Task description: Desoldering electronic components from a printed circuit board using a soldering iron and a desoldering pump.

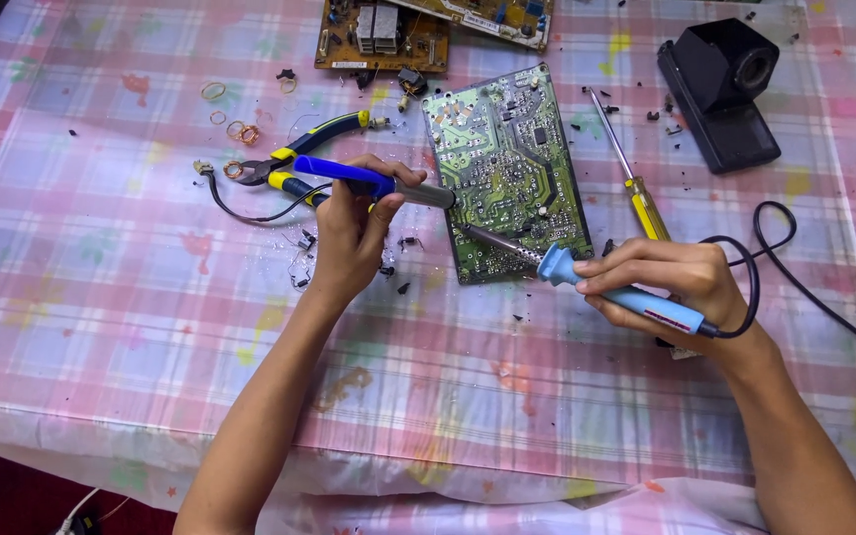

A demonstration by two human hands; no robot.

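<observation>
A green circuit board (507,168) lies solder side up on the table's checked cloth. My left hand (354,223) grips a blue desoldering pump (349,178), and its grey nozzle touches the board's left edge. My right hand (671,277) holds a light-blue soldering iron (616,292) like a pen. The iron's metal tip rests on the lower part of the board. A black cord (795,267) runs from the iron's rear end off to the right.
Blue-and-yellow pliers (299,159) lie left of the board beside small copper rings (235,129). A yellow-handled screwdriver (636,188) lies right of the board. A black box-shaped device (720,89) sits at the back right, brown circuit boards (388,40) at the back. Small black bits litter the cloth.
</observation>
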